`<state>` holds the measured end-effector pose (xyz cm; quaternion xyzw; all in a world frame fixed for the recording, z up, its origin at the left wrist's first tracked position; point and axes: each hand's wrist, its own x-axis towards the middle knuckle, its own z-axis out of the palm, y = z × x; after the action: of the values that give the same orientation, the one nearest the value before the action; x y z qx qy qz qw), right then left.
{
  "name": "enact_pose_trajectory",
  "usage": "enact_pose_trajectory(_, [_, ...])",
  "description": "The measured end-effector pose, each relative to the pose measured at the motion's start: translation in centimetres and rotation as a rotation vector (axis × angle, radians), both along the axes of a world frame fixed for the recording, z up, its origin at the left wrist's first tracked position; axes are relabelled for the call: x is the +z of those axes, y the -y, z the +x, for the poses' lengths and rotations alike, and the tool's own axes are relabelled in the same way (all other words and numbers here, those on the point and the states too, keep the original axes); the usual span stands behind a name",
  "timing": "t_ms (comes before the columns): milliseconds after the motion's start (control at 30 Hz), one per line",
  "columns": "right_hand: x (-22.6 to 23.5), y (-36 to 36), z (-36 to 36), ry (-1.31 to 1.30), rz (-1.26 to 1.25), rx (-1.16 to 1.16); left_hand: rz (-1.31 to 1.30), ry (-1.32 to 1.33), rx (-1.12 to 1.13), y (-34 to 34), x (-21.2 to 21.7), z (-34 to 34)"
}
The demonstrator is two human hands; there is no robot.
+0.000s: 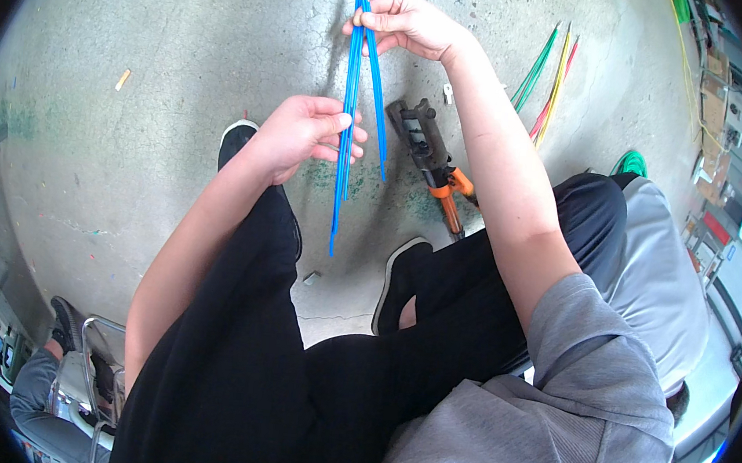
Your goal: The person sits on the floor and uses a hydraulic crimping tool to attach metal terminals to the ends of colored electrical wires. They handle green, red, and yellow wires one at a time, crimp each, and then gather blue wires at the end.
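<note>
Several long blue wires point(353, 67) hang nearly upright in front of me, above the concrete floor. My left hand point(287, 136) is closed around them partway down, thumb against the wires and other fingers behind. Farther up, my right hand point(415, 28) pinches the blue wires near their upper part. From its fingers a separate shorter blue wire point(376, 95) slants down to the right, apart from the rest of the bundle. The upper tips of the bundle reach the picture's top edge.
A black-and-orange crimping tool point(427, 144) lies between my feet. Green wires point(537, 70), a yellow wire point(559, 80) and red wires point(571, 59) lie beyond my right forearm. Another person's grey trouser leg point(663, 275) and green shoe point(631, 163) are close on the right.
</note>
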<state>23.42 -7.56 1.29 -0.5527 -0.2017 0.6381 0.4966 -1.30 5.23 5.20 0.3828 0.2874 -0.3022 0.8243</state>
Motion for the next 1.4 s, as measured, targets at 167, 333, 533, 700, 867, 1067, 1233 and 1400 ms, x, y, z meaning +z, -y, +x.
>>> enact_pose_trajectory(167, [0.4,0.0,-0.3,0.007,0.003,0.01,0.014,-0.039,0.013,0.0,-0.5,-0.4])
enact_pose_trajectory(333, [0.5,0.4,-0.2,0.02,0.003,0.009,0.005,-0.037,0.014,0.1,-0.8,-0.5])
enact_pose_trajectory(533, [0.8,0.7,-0.3,0.057,-0.001,0.041,-0.012,-0.025,-0.013,0.3,-0.5,-0.4])
enact_pose_trajectory(700, [0.6,0.7,-0.4,0.078,-0.024,0.009,-0.06,-0.018,0.035,0.4,-0.1,0.0])
enact_pose_trajectory(867, [0.5,0.4,-0.4,0.089,-0.015,-0.012,-0.132,-0.021,0.081,0.2,-0.1,0.1])
enact_pose_trajectory(1067, [0.5,0.0,-0.7,0.08,-0.02,-0.002,-0.085,-0.025,0.104,0.2,0.3,0.4])
enact_pose_trajectory(1233, [0.8,-0.7,-1.2,0.105,-0.017,0.026,0.008,-0.042,0.093,0.3,-0.6,0.0])
enact_pose_trajectory(1400, [1.2,-1.4,-1.7,0.023,-0.011,-0.023,0.109,-0.065,0.144,0.5,-1.2,-0.8])
